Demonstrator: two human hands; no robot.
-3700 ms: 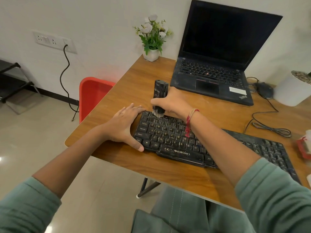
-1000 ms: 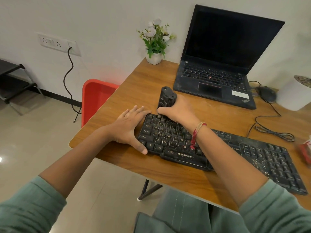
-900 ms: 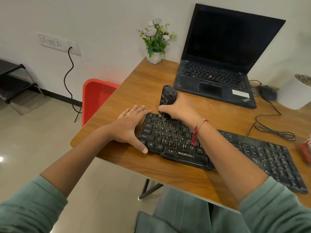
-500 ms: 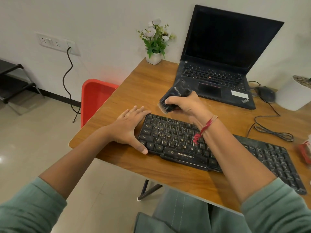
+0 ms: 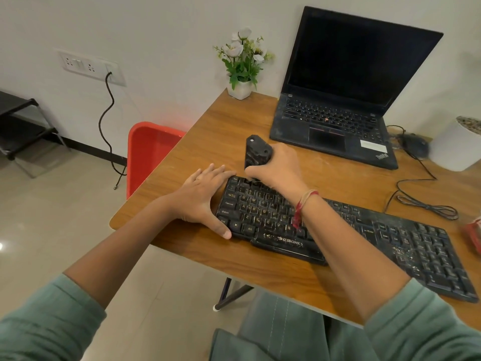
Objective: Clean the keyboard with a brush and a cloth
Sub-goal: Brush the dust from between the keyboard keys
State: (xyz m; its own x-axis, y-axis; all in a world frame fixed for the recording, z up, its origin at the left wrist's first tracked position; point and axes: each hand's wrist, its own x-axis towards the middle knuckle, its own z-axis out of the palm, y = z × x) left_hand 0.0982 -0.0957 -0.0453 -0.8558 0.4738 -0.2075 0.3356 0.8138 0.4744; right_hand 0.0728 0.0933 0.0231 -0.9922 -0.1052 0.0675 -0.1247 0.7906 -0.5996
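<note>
White wall (image 5: 161, 29), tiled floor (image 5: 52, 217), red chair (image 5: 148, 152), wooden desk (image 5: 226, 131).

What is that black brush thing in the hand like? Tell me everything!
The brush is a chunky black block, plastic by its look, with a mottled, dusty side. It stands nearly upright. The right hand grips its lower half and hides most of the bristles. Its bottom end presses on the top-left keys of the dusty black keyboard.

Brush (image 5: 257, 155) lowered (upright) onto keyboard (image 5: 260, 212).

Soft even daylight, sharp centre, wide-angle stretch at edges.
</note>
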